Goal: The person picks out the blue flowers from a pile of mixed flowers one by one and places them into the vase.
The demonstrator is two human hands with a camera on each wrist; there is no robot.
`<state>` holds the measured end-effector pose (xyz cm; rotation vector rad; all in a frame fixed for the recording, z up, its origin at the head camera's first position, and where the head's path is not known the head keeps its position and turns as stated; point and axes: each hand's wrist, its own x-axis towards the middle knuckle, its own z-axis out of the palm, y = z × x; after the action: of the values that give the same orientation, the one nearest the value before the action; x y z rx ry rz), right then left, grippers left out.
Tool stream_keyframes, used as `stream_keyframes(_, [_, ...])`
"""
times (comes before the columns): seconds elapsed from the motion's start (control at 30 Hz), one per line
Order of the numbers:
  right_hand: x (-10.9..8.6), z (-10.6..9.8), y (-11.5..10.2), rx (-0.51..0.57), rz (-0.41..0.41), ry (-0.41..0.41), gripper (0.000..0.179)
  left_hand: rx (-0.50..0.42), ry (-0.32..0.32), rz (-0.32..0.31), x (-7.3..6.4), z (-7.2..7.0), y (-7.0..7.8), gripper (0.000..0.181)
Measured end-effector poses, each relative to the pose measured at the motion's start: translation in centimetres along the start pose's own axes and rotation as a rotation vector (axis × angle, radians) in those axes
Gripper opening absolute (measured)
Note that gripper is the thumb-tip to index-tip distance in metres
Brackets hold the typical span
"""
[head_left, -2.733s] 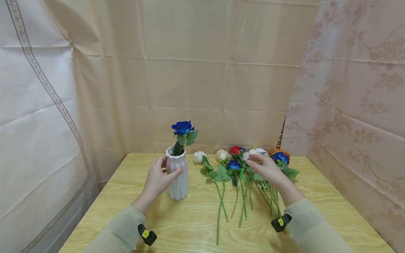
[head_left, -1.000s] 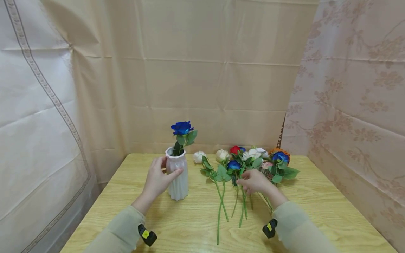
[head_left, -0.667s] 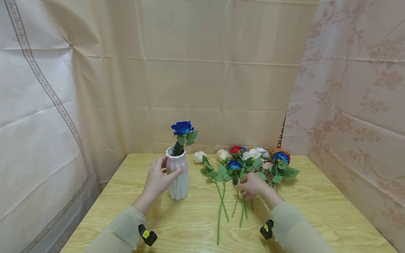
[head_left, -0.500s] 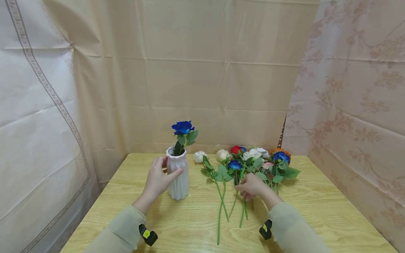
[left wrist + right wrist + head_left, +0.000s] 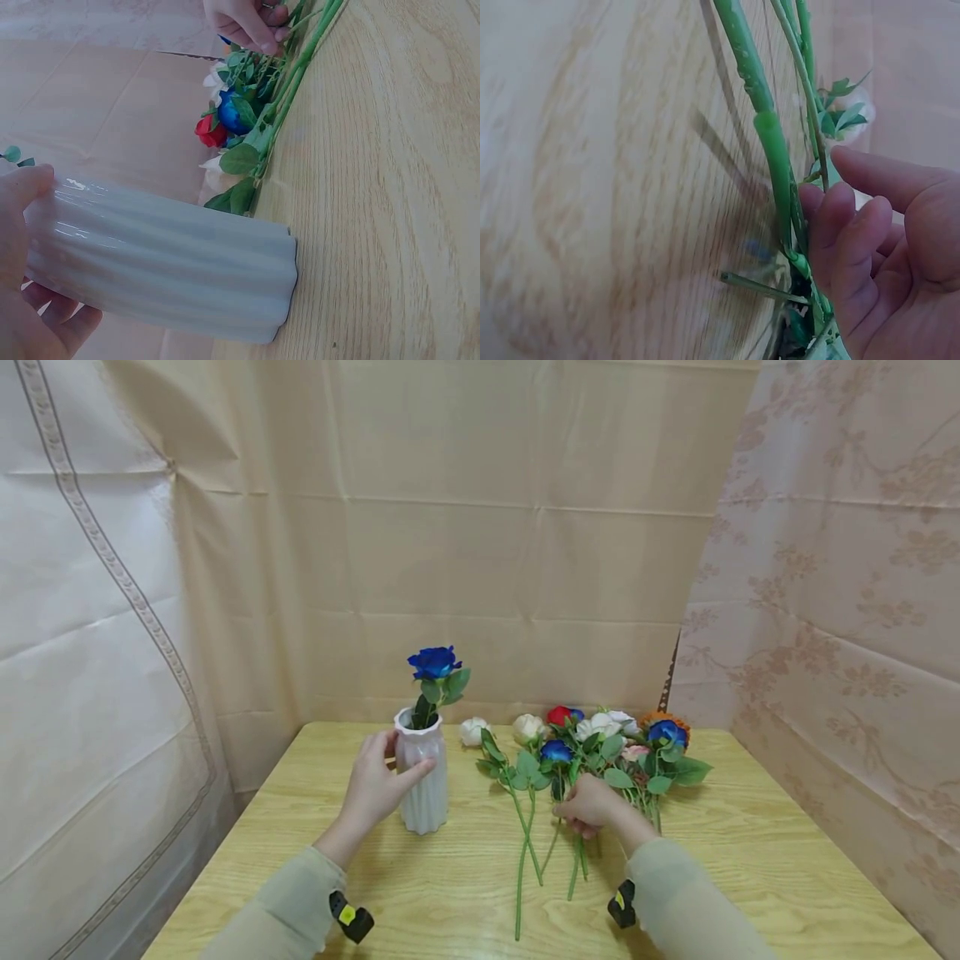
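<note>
A white fluted vase (image 5: 426, 793) stands upright on the wooden table, and one blue rose (image 5: 435, 663) with green leaves rises from its mouth. My left hand (image 5: 378, 781) holds the vase near its neck, thumb on the near side. To the right, my right hand (image 5: 596, 806) is low over the flower stems. Its thumb and forefinger pinch a thin green flower stem (image 5: 806, 82) below a lying blue rose (image 5: 557, 751). The bloom on that stem cannot be singled out among the leaves. Thicker green stems (image 5: 772, 142) pass close by the curled fingers.
White roses (image 5: 528, 728), a red rose (image 5: 559, 716), an orange flower (image 5: 678, 722) and another blue rose (image 5: 667, 732) lie in a row toward the back. Two crossed stems (image 5: 519, 877) point to the front of the table (image 5: 450, 902). Beige curtain (image 5: 510, 560) hangs behind.
My right hand has come down and left from above the blooms to the stems and now pinches one. That stem's lower end has shifted slightly left. The left hand and vase have stayed put.
</note>
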<state>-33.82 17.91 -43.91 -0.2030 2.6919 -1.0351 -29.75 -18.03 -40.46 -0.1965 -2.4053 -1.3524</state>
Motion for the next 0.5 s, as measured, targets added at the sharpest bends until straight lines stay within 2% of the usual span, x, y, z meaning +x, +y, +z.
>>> stream_keyframes(0.3, [0.48,0.04,0.17,-0.017,0.013,0.012,0.034,0.004,0.002,0.008,-0.03,0.02,-0.03,0.078])
stream_keyframes(0.5, [0.48,-0.08,0.07,0.073,0.041,0.010,0.029,0.006,0.003,0.010,-0.02,0.02,-0.01,0.078])
